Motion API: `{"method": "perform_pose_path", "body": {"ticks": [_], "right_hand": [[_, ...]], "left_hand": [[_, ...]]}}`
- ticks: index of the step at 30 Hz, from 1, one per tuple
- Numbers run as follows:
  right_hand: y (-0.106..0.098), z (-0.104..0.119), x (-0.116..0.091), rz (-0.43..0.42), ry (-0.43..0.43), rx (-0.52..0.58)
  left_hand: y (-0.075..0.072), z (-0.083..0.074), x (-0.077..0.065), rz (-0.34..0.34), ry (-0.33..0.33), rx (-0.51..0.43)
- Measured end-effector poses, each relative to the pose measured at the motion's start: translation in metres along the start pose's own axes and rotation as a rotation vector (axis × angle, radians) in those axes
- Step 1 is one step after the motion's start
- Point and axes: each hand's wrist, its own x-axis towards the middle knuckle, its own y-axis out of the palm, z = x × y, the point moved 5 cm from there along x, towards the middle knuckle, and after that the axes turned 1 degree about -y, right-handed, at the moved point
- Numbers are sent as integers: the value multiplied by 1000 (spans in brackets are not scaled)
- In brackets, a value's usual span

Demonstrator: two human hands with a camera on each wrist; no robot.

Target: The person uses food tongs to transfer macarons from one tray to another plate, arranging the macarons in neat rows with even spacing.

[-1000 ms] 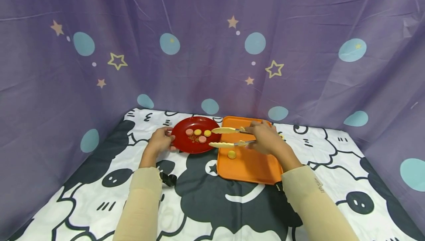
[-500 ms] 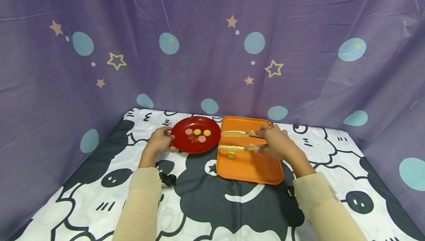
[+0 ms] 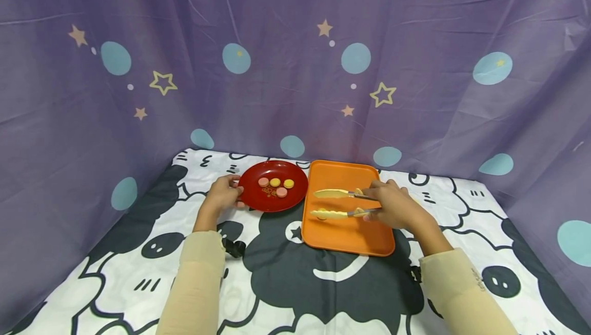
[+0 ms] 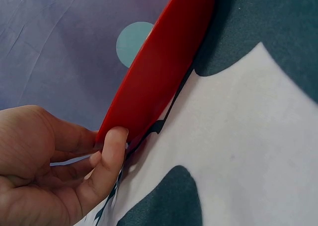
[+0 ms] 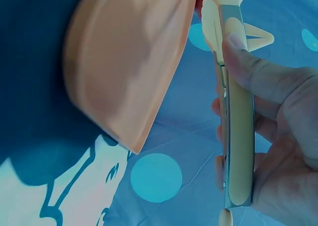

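My left hand (image 3: 223, 194) pinches the left rim of a red round plate (image 3: 253, 199), thumb and fingers on the edge in the left wrist view. Two pink discs (image 3: 281, 192) and two yellow discs (image 3: 288, 183), macaron-like, lie on the plate. My right hand (image 3: 392, 205) grips a pair of tongs (image 5: 239, 141) by its handles. The tongs' cream-coloured tips point left over the orange tray (image 3: 346, 237), spread apart with nothing between them. Another yellow disc (image 3: 321, 217) on the tray is mostly hidden by the nearer tip.
Plate and tray stand side by side near the table's back edge, on a black-and-white cartoon cloth (image 3: 337, 309). A purple curtain (image 3: 295, 94) with stars and blue dots hangs behind and at both sides.
My right hand has drawn the tongs rightward and slightly nearer, from the plate's right edge to over the tray. My left hand and the plate have stayed put.
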Motion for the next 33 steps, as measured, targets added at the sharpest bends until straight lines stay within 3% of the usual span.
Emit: {"method": "perform_pose_path", "body": {"ticks": [17,33], "right_hand": [[8,-10,-11,-9,-51,-2],[13,-20,-13,-5,-38,9]], "left_hand": [[1,0,-1,3,-3,1],[0,-1,0,-4,-11,10]]}}
